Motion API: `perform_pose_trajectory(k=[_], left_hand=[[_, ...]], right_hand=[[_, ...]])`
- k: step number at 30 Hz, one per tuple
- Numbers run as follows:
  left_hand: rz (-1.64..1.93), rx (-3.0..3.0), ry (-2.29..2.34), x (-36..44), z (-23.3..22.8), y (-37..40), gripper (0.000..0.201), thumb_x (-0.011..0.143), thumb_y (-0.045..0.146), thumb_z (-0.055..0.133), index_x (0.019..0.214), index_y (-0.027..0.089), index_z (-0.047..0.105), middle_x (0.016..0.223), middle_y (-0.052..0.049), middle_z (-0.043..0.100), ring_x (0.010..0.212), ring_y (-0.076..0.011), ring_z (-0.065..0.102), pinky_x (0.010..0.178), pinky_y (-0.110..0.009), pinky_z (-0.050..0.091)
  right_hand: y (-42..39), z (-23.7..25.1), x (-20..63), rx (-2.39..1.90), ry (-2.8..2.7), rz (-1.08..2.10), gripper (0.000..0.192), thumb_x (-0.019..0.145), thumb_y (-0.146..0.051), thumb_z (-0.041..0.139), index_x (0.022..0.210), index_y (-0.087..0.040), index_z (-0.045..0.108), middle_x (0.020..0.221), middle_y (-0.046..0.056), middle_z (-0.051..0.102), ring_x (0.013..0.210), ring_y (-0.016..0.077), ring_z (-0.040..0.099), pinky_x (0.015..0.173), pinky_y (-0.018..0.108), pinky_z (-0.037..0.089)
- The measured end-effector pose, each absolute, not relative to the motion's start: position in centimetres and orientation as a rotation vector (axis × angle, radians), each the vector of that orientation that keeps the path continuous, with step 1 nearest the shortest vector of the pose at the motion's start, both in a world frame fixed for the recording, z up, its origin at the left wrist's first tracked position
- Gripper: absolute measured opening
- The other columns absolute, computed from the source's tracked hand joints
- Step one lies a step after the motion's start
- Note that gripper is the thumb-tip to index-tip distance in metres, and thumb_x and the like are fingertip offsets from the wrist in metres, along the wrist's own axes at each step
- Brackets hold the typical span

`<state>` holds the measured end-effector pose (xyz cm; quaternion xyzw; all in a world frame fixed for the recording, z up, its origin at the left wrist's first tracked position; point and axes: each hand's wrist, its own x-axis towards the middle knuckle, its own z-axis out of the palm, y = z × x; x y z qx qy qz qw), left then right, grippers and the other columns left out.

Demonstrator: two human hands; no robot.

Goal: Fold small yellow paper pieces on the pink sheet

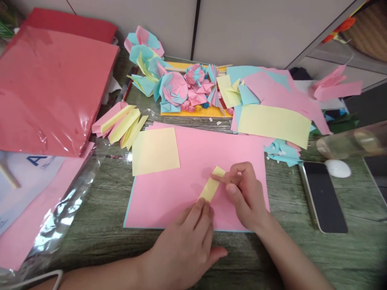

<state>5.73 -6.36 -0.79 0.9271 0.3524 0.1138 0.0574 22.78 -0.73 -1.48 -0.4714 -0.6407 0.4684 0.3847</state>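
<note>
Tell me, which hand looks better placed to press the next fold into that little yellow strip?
Probably the right hand: its fingertips already pinch the upper end of the yellow strip on the pink sheet. The left hand only pins the lower end with its fingertips, so it seems suited to holding.

A blue capital "A", perhaps, on the white paper pack (28,177) at left.
</note>
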Motion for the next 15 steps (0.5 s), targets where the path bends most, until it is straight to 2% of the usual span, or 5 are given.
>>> perform_pose_trajectory(k=[5,8,12,15], left_hand=[[0.408,2.798,1.085,5.8,-1.0,-6.5,0.052,0.088,0.048,0.040,0.105,0.004,0.062,0.110,-0.014,0.063,0.106,-0.0289,0.053,0.091,-0.037,0.038],[0.449,2.801,1.079,5.6,-1.2,-6.5,0.051,0.089,0.046,0.039,0.107,0.003,0.060,0.109,-0.014,0.062,0.106,-0.0292,0.052,0.091,-0.037,0.039],[0.445,2.811,0.996,5.0,-1.0,-5.5,0.046,0.090,0.041,0.039,0.105,0.003,0.060,0.105,-0.015,0.062,0.100,-0.0279,0.055,0.088,-0.038,0.043],[0.416,2.799,0.951,4.3,-0.5,-3.9,0.040,0.090,0.037,0.039,0.102,0.005,0.060,0.094,-0.012,0.062,0.091,-0.0260,0.056,0.077,-0.038,0.048]], right_hand=[[0.0,-1.3,22.8,-1.254,-1.611,1.080,0.012,0.087,-0.026,0.042,0.095,-0.025,0.034,0.052,-0.012,0.027,0.046,0.0093,0.028,0.089,0.046,0.046],[0.2,-1.1,22.8,-1.320,-1.677,0.986,0.014,0.086,-0.026,0.044,0.095,-0.025,0.033,0.052,-0.012,0.029,0.045,0.0089,0.031,0.087,0.044,0.047],[0.1,-0.8,23.4,-1.406,-1.700,0.930,0.013,0.086,-0.030,0.043,0.095,-0.025,0.036,0.052,-0.011,0.033,0.044,0.0092,0.036,0.073,0.038,0.049],[0.1,-0.6,24.5,-1.490,-1.559,0.987,0.014,0.086,-0.035,0.042,0.096,-0.026,0.038,0.052,-0.010,0.032,0.043,0.0098,0.034,0.057,0.030,0.045]])
